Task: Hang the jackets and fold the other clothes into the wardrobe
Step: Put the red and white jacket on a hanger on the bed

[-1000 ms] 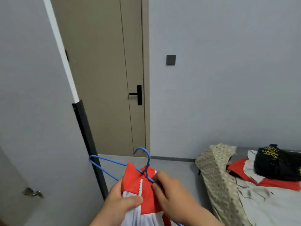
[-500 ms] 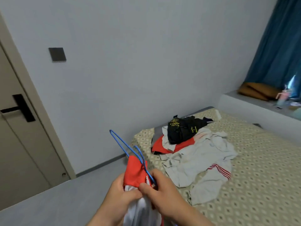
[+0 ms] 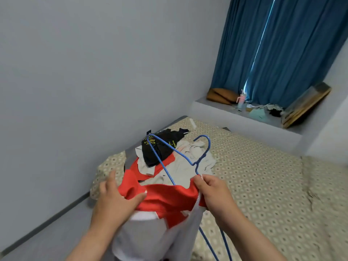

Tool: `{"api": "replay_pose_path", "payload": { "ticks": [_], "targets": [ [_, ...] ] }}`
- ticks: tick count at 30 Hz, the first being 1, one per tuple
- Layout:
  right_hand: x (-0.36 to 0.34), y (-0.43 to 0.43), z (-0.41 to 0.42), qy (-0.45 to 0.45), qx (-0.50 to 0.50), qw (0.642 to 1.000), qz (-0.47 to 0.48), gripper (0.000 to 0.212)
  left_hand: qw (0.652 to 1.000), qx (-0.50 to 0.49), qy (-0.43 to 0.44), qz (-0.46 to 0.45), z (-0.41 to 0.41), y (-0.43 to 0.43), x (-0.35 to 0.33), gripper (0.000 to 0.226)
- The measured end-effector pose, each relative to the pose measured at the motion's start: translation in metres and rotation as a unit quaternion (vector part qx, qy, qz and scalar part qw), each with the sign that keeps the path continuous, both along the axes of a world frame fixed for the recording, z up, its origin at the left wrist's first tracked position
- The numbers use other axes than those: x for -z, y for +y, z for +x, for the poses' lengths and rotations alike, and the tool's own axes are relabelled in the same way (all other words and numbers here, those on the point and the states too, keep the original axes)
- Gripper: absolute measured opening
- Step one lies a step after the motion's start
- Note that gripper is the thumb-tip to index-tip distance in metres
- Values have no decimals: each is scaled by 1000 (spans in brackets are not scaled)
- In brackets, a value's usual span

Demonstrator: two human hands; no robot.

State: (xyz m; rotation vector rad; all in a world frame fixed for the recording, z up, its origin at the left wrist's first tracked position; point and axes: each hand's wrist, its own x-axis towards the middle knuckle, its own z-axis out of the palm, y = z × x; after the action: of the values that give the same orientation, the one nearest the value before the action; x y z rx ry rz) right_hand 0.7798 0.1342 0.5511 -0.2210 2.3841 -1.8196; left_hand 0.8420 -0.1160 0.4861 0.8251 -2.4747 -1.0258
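1. Gripping a red and white zip-up jacket (image 3: pixel 165 200) from both sides, the person holds it low in the view, at 6 o'clock, over the near corner of the bed.
2. The left hand (image 3: pixel 114 200) clasps the jacket's red shoulder at the garment's 9 o'clock. The thumb lies across the front of the cloth and the fingers are behind it.
3. The right hand (image 3: pixel 212 193) is curled on the red collar edge beside the white zip, at the garment's 3 o'clock. The hanger's neck runs down to these fingertips; whether they also nip the wire cannot be told.
4. The blue wire clothes hanger (image 3: pixel 195 163) sits partly inside the jacket. Its hook and one shoulder stand out above the collar toward 12 o'clock, and its lower wires emerge under the right wrist toward 5 o'clock.
5. A pile of loose clothes (image 3: pixel 180 166) lies at 12 o'clock from the hands on the beige patterned bed cover (image 3: pixel 263 185). A black garment with yellow print (image 3: pixel 162 149) is on top, over white and red cloth.
6. Deep blue curtains (image 3: pixel 282 44) hang at 1 o'clock, with a slit of light between them.
7. Below them, a grey window ledge (image 3: pixel 216 110) carries a brown cushion (image 3: pixel 220 94), a pink tumbler (image 3: pixel 242 99) and a wooden-framed board (image 3: pixel 305 104) leaning at its far right end.
8. A plain grey wall (image 3: pixel 94 72) fills 9 to 12 o'clock, with grey floor (image 3: pixel 47 238) at 7 o'clock.
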Motion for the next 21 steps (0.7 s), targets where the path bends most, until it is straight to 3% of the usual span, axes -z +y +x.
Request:
{"api": "replay_pose_path", "payload": {
  "ticks": [2,4,8,12,14,17,19,20,21],
  "targets": [
    [-8,16,-8,8,42,999,0,39,993,67,-56,-83,-11,11,0,136],
    [-14,28,-14,18,63,998,5,38,976,127,-86,-154,-25,23,1,139],
    [-17,47,-17,45,100,993,42,39,941,215,-142,-221,-59,38,-2,122],
    [-22,74,-20,73,146,985,51,40,918,262,-133,-268,-84,45,-8,99],
    [-28,90,-23,84,163,981,62,40,898,342,-179,-209,-96,47,-12,115],
    [-41,115,-30,101,208,972,46,40,855,450,-258,7,-103,53,-26,121],
    [-51,128,-35,123,233,964,27,38,848,438,-200,220,-106,56,-34,101],
    [-55,133,-38,134,241,961,18,39,844,431,-165,273,-106,58,-38,98],
    [-59,137,-40,143,244,959,11,40,850,437,-134,262,-107,61,-41,100]
  ]
}}
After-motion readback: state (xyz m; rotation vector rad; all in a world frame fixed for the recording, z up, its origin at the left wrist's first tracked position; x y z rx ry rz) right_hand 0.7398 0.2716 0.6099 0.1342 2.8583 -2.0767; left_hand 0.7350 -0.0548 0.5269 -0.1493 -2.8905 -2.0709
